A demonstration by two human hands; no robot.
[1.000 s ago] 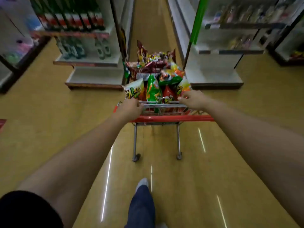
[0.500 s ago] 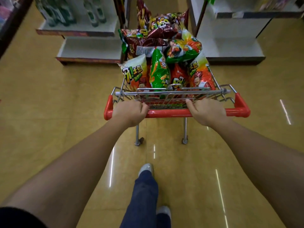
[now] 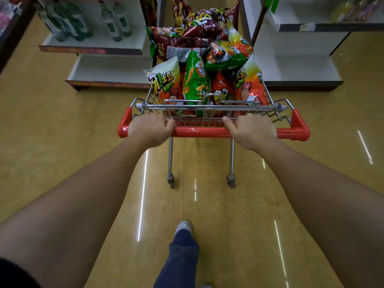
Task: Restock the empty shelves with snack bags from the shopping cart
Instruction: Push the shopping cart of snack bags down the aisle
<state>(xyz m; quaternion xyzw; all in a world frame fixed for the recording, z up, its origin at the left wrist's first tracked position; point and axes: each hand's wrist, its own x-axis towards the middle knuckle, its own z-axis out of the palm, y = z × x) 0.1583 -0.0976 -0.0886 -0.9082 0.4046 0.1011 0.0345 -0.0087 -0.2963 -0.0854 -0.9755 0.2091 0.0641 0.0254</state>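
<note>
Both hands on the cart's red handle (image 3: 207, 132). Left hand (image 3: 150, 128) wrapped over the bar left of centre, fingers curled round it. Right hand (image 3: 250, 129) the same, right of centre, thumb lying along the bar.

Shopping cart (image 3: 209, 110) sits centre frame, upper half. Snack bags (image 3: 197, 80) heaped in the basket: green, orange, white and maroon packs, piled above the rim. None taken out yet, by the look of the heap.

Change since a second ago: the cart has closed on the two shelf ends; they now fill the upper corners and the aisle gap between them is mostly hidden behind the bags. View has tipped down toward the handle.

Left shelf unit (image 3: 108, 67), upper left: green bottles (image 3: 70, 23) on the upper tier, bottom tier bare. Right shelf unit (image 3: 299, 65), upper right: lower tiers bare white, some blurred goods at the very top.

Reading: still the transport step. Bare shelving is now within near reach on both sides, so stopping and unloading looks close. Which shelf is the target, cannot tell.

One foot (image 3: 184, 227) forward at bottom centre, mid-stride.
</note>
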